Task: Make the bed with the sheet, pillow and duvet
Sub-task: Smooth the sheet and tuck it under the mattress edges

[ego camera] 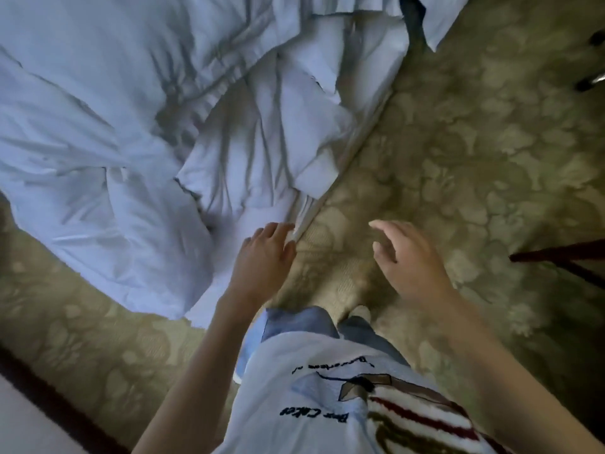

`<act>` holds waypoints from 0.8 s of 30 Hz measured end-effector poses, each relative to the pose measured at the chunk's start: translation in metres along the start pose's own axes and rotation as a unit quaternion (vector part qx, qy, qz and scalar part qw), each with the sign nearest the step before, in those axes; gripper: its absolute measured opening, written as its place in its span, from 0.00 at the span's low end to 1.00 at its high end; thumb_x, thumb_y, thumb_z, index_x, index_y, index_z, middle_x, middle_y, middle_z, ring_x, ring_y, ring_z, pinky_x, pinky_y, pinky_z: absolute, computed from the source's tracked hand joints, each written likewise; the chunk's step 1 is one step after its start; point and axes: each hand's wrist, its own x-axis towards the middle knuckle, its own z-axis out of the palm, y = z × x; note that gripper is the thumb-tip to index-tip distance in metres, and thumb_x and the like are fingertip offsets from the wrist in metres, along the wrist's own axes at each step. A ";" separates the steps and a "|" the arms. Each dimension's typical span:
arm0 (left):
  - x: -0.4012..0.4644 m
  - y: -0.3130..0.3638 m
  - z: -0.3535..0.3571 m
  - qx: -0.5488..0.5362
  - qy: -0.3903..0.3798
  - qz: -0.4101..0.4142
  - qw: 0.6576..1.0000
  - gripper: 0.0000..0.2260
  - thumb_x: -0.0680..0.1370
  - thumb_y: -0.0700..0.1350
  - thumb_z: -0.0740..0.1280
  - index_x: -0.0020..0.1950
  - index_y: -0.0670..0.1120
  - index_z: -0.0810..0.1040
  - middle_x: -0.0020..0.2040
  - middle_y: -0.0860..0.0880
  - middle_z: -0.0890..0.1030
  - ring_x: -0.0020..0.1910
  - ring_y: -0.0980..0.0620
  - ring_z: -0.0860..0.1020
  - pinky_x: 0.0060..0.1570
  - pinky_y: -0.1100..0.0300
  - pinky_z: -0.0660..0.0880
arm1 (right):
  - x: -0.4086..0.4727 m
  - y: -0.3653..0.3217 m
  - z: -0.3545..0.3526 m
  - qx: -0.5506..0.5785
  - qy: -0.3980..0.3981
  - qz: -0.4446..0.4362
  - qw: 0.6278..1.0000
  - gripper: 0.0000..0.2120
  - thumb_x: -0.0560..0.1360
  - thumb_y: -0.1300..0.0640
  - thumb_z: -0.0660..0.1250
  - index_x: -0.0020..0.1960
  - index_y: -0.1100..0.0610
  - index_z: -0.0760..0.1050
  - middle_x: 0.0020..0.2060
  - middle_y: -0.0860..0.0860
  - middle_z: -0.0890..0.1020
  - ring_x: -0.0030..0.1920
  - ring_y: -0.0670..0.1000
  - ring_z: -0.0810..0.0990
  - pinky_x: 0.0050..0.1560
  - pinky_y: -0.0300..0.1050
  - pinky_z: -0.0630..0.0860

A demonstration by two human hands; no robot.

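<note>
Hands at the edge of a heap of white bedding on the floor.

The left hand (266,253) grips a pale folded edge of the sheet (262,149), fingers curled round it at the near right rim of the heap. The right hand (409,260) hovers apart over the patterned carpet (474,142), fingers loosely spread and holding nothing. The rumpled duvet (82,126) lies left and far, spilling over the carpet. The person's white printed T-shirt (327,404) and jeans (304,322) fill the near middle.
</note>
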 end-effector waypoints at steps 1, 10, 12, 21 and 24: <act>0.003 0.015 0.005 -0.008 0.020 -0.015 1.000 0.19 0.79 0.49 0.56 0.67 0.44 0.73 0.65 0.46 0.76 0.58 0.40 0.76 0.54 0.48 0.72 | 0.011 0.014 -0.013 -0.010 -0.012 -0.021 1.000 0.17 0.78 0.56 0.61 0.67 0.55 0.71 0.62 0.49 0.76 0.63 0.50 0.71 0.64 0.47 0.66; 0.069 0.122 0.032 -0.016 0.012 -0.134 0.991 0.22 0.82 0.50 0.58 0.76 0.48 0.61 0.75 0.51 0.64 0.71 0.48 0.65 0.67 0.52 0.62 | 0.129 0.102 -0.091 -0.066 -0.080 -0.164 0.981 0.18 0.76 0.59 0.65 0.66 0.58 0.72 0.62 0.52 0.77 0.63 0.53 0.73 0.63 0.44 0.64; 0.097 0.140 0.034 -0.028 0.019 -0.147 0.989 0.22 0.82 0.50 0.58 0.76 0.49 0.61 0.75 0.52 0.65 0.71 0.48 0.65 0.67 0.52 0.62 | 0.163 0.114 -0.102 -0.074 -0.098 -0.185 0.975 0.19 0.77 0.58 0.64 0.68 0.58 0.71 0.63 0.52 0.76 0.65 0.53 0.72 0.63 0.41 0.62; 0.247 0.220 0.027 -0.069 0.059 -0.204 0.975 0.21 0.82 0.49 0.57 0.75 0.49 0.62 0.73 0.52 0.68 0.71 0.50 0.65 0.68 0.53 0.60 | 0.306 0.173 -0.180 -0.045 -0.120 -0.241 0.962 0.19 0.76 0.57 0.64 0.66 0.56 0.72 0.61 0.51 0.77 0.63 0.52 0.74 0.63 0.54 0.72; 0.286 0.247 0.024 -0.075 0.065 -0.230 0.968 0.21 0.82 0.49 0.57 0.75 0.49 0.62 0.72 0.51 0.69 0.71 0.49 0.66 0.68 0.52 0.60 | 0.349 0.196 -0.203 -0.041 -0.130 -0.247 0.959 0.19 0.75 0.61 0.65 0.65 0.58 0.73 0.61 0.52 0.78 0.62 0.53 0.75 0.63 0.53 0.71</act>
